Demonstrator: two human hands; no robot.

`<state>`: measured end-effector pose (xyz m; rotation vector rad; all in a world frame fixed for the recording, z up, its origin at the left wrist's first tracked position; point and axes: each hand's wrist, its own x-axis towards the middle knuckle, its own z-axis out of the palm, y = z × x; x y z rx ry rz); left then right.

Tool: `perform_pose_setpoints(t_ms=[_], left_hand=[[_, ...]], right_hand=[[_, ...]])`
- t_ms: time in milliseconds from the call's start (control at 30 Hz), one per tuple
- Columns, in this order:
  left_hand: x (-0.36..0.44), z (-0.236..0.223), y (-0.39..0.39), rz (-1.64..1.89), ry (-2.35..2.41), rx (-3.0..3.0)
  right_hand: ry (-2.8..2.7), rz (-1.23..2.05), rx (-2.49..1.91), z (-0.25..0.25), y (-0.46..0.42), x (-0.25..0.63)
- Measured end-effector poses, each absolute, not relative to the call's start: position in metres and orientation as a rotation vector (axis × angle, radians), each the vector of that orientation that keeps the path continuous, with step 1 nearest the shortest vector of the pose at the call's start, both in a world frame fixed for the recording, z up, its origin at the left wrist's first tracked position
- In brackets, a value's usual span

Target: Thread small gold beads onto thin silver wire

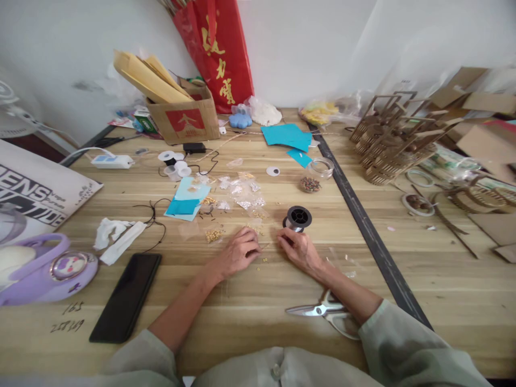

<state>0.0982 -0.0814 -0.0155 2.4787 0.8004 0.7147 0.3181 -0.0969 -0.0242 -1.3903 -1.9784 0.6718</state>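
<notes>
My left hand rests on the wooden table with its fingers curled together; whatever they hold is too small to make out. Just across from it, my right hand is closed in a pinch beside a black spool wound with thin clear or silvery line. A faint strand seems to run between the two hands. Small gold beads lie loose between them. Left of my left hand is a pile of gold beads. Behind the hands are small plastic bags of silvery and gold pieces.
Scissors lie below my right forearm, and a black phone lies left of my left arm. Blue cards, a dish of mixed beads and a cardboard box stand farther back. Bamboo baskets are at the right.
</notes>
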Motion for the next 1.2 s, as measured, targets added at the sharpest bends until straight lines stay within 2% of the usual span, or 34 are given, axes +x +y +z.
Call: perform_pose_setpoints(t_ms=[1200], left_hand=[[0.0967,-0.0163,-0.0816,0.683,0.787,2.478]], right_hand=[[-1.974,0.700,-1.408,-0.0237,-0.0986,0.3173]])
